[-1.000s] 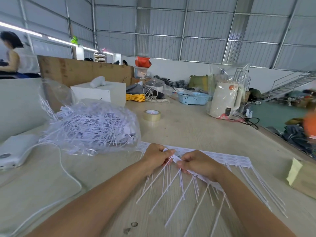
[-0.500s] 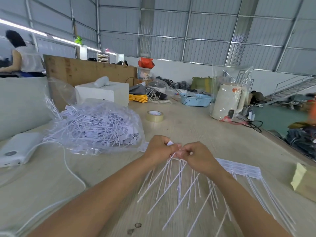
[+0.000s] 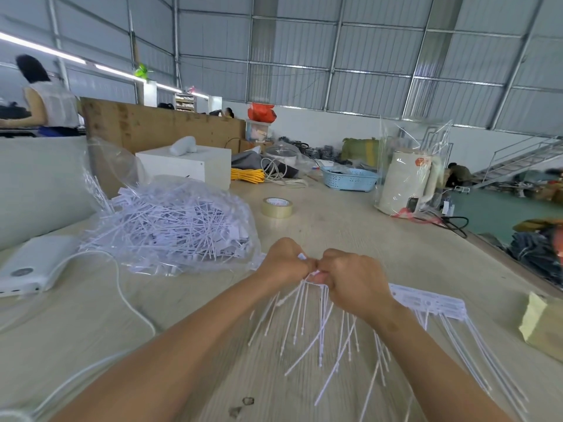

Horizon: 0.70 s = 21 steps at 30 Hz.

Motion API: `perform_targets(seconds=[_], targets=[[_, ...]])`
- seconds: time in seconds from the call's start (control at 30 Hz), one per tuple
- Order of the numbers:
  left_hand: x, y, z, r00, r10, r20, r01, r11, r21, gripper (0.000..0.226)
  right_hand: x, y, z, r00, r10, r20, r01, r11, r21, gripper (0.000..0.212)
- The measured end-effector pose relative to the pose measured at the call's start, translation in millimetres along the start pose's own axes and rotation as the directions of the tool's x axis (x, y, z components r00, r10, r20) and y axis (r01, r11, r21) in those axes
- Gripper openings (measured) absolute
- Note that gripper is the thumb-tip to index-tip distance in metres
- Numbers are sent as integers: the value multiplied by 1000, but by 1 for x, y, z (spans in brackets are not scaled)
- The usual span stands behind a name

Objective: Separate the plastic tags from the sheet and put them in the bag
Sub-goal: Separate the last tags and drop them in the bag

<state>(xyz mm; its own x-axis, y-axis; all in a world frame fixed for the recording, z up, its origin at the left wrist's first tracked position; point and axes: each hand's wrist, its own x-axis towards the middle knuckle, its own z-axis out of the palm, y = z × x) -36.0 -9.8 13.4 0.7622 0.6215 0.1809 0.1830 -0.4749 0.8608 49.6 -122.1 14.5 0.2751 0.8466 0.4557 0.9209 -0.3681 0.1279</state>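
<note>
Both hands are now lifting the sheet (image 3: 426, 301) higher than a second ago, left hand (image 3: 285, 263) and right hand (image 3: 350, 281) pinching it knuckle-to-knuckle, tags (image 3: 320, 330) dangling beneath the fingers, the bag (image 3: 170, 220) waiting left of them.

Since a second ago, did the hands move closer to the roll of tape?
Yes. Both the left hand and right hand lifted the tags up and away, toward the tape roll.
</note>
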Motion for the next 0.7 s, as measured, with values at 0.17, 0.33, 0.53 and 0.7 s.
perform_targets(seconds=[0.17,0.33,0.53,0.7], targets=[[2,-3,-1,1000,-5,19,6,1000,-28,28,-2,1,-1,998,-56,22,55,998,29,26],[10,-19,-21,979,-66,-192,88,990,109,27,-3,-4,-24,994,-45,-96,101,673,733,16],[-3,3,-7,994,102,38,-85,946,-312,27,-13,1,-30,992,24,124,-123,408,905,30],[-3,1,-2,998,26,52,0,892,-452,19,-14,16,-26,976,58,211,-214,450,867,10]])
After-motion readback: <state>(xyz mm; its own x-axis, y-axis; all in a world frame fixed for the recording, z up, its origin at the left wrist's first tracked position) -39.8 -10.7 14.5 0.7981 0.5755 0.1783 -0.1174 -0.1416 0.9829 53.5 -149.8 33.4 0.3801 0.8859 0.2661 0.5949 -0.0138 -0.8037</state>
